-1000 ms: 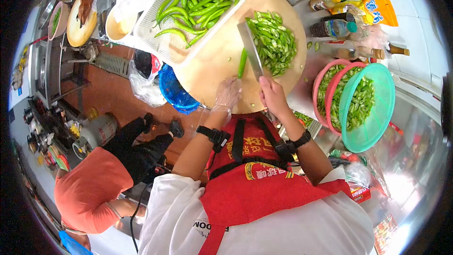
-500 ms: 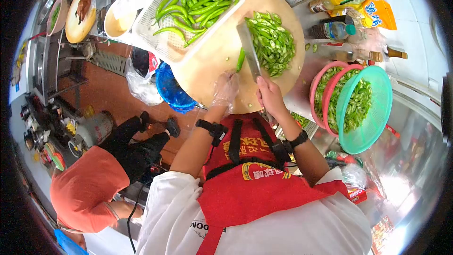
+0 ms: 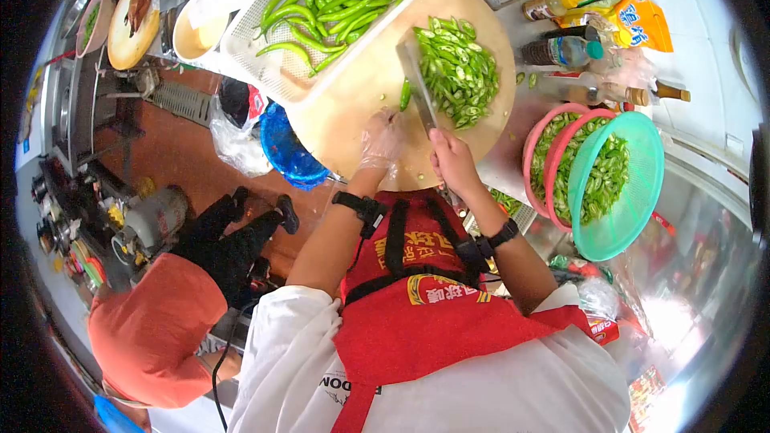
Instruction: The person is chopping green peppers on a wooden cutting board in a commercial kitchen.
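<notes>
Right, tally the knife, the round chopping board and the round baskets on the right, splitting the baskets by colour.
Knife: 1
Chopping board: 1
Pink or red baskets: 2
Green basket: 1
Total: 5

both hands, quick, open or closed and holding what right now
Left hand: gloved, near a short green pepper piece; open or closed can't be told.
Right hand: closed, holding the knife.
</notes>
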A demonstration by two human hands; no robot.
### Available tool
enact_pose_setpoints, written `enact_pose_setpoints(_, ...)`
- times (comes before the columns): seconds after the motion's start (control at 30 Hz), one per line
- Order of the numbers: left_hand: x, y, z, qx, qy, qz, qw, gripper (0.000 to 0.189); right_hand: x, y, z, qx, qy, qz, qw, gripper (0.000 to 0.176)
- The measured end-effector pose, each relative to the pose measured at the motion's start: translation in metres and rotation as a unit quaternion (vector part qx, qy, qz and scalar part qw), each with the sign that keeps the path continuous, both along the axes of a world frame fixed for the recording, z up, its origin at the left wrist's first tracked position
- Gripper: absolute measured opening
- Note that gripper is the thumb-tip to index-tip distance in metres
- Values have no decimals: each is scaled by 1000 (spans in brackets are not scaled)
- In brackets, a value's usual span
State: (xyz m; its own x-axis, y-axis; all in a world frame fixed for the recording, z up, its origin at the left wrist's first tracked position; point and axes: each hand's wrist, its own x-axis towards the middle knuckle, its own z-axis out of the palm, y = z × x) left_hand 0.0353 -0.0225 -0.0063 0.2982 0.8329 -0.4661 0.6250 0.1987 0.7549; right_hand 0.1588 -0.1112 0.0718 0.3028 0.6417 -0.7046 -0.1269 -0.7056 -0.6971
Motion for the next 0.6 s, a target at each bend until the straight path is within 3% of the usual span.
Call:
enact_pose_setpoints(0.33,6,7,2,51,-30,4,998,25,3,0,-4,4,8,21,1000,39)
enact_pose_setpoints(0.43,8,10,8,-19,7,9,1000,27,1,-7,-4,57,-10,34,998,38)
enact_pose_setpoints(0.6,9,13,-11,74,21,-5,997,28,0,2,6,24,2,18,1000,37)
